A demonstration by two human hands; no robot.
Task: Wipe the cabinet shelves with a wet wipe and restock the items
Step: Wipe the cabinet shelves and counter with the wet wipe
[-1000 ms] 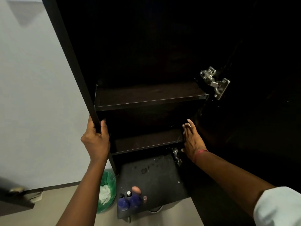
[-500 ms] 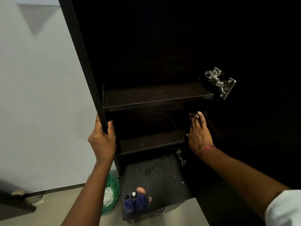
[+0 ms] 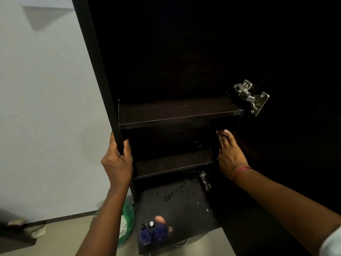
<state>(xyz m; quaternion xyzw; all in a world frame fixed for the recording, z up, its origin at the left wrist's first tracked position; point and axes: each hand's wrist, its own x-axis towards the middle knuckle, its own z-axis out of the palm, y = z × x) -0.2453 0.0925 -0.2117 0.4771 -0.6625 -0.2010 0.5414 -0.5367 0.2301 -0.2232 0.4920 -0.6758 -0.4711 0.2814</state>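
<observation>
The left hand (image 3: 117,161) curls round the front edge of the cabinet's (image 3: 96,71) left side panel, level with the gap between the upper shelf (image 3: 175,111) and the lower shelf (image 3: 173,163). The right hand (image 3: 230,154) lies flat, fingers straight, against the right inner wall between those shelves; whether a wipe is under it I cannot tell. Both shelves are bare. Bottles (image 3: 155,235) stand at the front edge of the spotted bottom shelf (image 3: 177,198).
</observation>
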